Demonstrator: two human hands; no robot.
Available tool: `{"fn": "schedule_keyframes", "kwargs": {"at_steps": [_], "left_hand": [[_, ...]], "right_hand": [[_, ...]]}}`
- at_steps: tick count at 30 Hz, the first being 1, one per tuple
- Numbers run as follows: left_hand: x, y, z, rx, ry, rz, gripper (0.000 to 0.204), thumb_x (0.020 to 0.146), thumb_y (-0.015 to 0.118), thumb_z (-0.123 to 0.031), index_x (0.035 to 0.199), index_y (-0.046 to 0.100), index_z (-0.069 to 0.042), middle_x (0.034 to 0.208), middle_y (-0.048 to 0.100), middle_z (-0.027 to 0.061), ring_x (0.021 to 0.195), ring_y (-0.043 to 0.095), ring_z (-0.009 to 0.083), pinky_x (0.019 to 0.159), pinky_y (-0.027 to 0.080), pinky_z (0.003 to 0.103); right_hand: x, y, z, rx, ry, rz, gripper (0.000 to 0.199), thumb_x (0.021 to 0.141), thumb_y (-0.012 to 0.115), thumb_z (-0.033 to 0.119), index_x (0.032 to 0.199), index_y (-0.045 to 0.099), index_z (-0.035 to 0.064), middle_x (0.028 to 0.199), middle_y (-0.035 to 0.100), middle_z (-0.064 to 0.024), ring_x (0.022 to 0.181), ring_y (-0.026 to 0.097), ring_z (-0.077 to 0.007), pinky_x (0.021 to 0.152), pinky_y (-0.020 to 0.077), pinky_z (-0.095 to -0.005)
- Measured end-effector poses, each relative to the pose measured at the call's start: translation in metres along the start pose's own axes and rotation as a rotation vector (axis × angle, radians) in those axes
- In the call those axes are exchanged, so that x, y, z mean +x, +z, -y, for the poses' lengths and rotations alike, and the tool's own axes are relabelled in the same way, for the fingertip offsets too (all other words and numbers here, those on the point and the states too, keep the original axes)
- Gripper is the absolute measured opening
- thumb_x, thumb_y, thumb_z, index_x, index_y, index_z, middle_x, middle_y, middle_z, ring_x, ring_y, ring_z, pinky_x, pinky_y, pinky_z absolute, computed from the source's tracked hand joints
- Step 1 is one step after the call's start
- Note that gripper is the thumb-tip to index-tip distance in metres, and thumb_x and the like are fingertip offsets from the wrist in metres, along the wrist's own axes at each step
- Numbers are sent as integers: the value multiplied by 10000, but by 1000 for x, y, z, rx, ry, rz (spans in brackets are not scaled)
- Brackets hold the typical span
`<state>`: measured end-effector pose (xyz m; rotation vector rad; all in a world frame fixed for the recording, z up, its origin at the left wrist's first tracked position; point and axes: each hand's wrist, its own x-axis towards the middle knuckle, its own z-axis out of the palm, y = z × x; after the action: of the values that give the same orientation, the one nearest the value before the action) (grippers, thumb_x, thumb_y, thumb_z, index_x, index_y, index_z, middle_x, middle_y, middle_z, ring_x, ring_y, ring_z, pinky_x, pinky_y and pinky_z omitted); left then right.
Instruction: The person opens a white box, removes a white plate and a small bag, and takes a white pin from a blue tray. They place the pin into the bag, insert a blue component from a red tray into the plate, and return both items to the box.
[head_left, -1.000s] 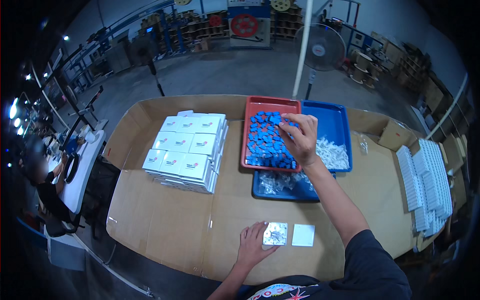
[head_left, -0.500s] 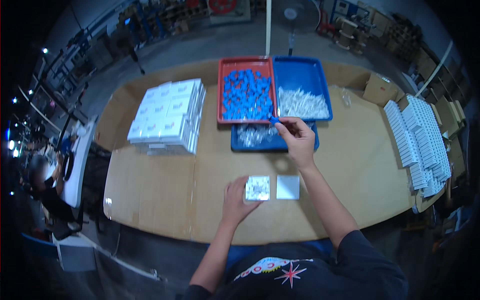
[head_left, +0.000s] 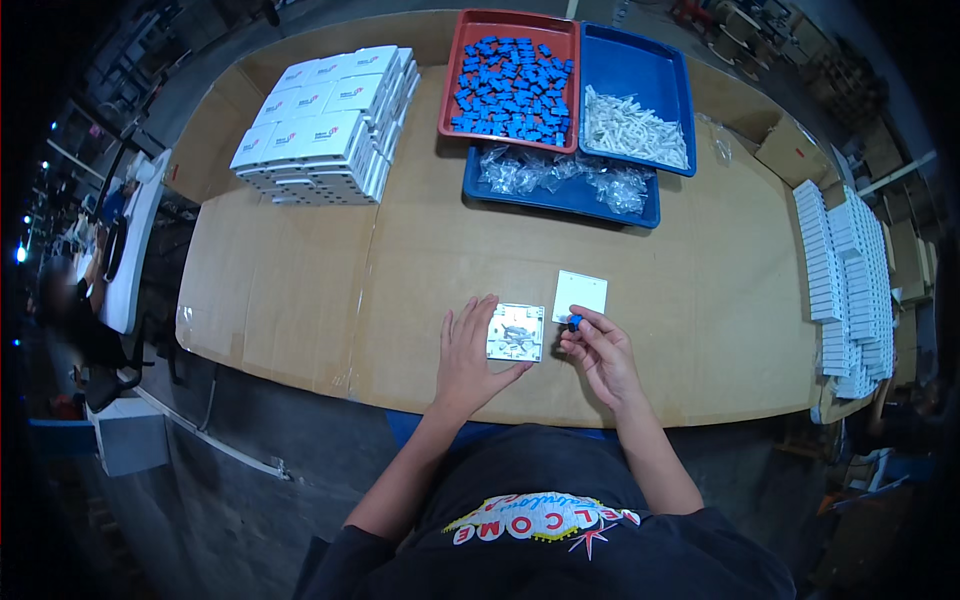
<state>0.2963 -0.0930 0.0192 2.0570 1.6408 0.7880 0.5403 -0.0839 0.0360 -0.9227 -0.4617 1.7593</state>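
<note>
A shallow white square box [head_left: 517, 347] lies on the cardboard-covered table with its inner moulded details facing up. Around its left side curves my left hand [head_left: 463, 362], the index finger at the far corner and the thumb along the near edge, holding it. Between the thumb and fingers of my right hand [head_left: 604, 362] is a small blue and black plastic connector [head_left: 574, 322], just right of the box. A flat white square cover [head_left: 581, 294] lies beyond that hand, its near edge partly hidden by the fingers.
Blue connectors fill a red tray [head_left: 447, 100]; white slim parts lie in a blue tray [head_left: 632, 52]. Below them, another blue tray [head_left: 600, 212] contains clear plastic bags. White boxes [head_left: 318, 110] are stacked at left, white pieces [head_left: 850, 270] at right. A person [head_left: 75, 330] sits far left.
My right hand has come back from the trays toward me with the blue connector and is now beside the box. My left hand stays at the box. The view has tilted downward.
</note>
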Motion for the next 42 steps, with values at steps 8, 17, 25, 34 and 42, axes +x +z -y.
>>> {"fn": "schedule_keyframes", "kwargs": {"at_steps": [8, 17, 25, 34, 42], "left_hand": [[-1, -3, 1, -19, 19, 11, 1105, 730, 879, -507, 1571, 341, -33, 1577, 454, 168, 1505, 388, 348, 1246, 210, 609], [-1, -4, 2, -42, 5, 10, 1151, 686, 917, -423, 1591, 317, -42, 1599, 423, 154, 1510, 379, 311, 1254, 221, 587], [0, -4, 3, -49, -9, 23, 1147, 676, 920, -377, 1599, 313, -67, 1599, 429, 133, 1509, 376, 295, 1256, 229, 578], [0, -4, 4, -34, -2, 25, 1146, 674, 917, -367, 1599, 310, -66, 1599, 428, 132, 1506, 379, 298, 1253, 240, 575], [-1, -5, 1, -26, 3, 45, 1129, 682, 912, -370, 1586, 309, -64, 1613, 416, 118, 1516, 366, 310, 1265, 220, 558]], "right_hand": [[27, 44, -7, -555, -218, 0, 420, 926, 762, 37, 1327, 643, -6, 1129, 713, -81, 1020, 691, -179, 918, 571, -339], [52, 67, -25, -1372, -812, 238, 341, 809, 808, 128, 1128, 720, 43, 1100, 713, -116, 1066, 651, -333, 947, 494, -428], [51, 73, -34, -1472, -799, 197, 305, 810, 784, 116, 1100, 718, 51, 1066, 706, -87, 1046, 640, -313, 967, 469, -447], [52, 69, -41, -1518, -860, 191, 243, 828, 777, 130, 1045, 708, 47, 1113, 722, -66, 1075, 647, -285, 1014, 449, -474], [48, 62, -45, -1535, -850, 173, 216, 857, 766, 157, 1041, 730, 51, 1172, 723, -63, 1137, 645, -249, 1066, 427, -503]]}}
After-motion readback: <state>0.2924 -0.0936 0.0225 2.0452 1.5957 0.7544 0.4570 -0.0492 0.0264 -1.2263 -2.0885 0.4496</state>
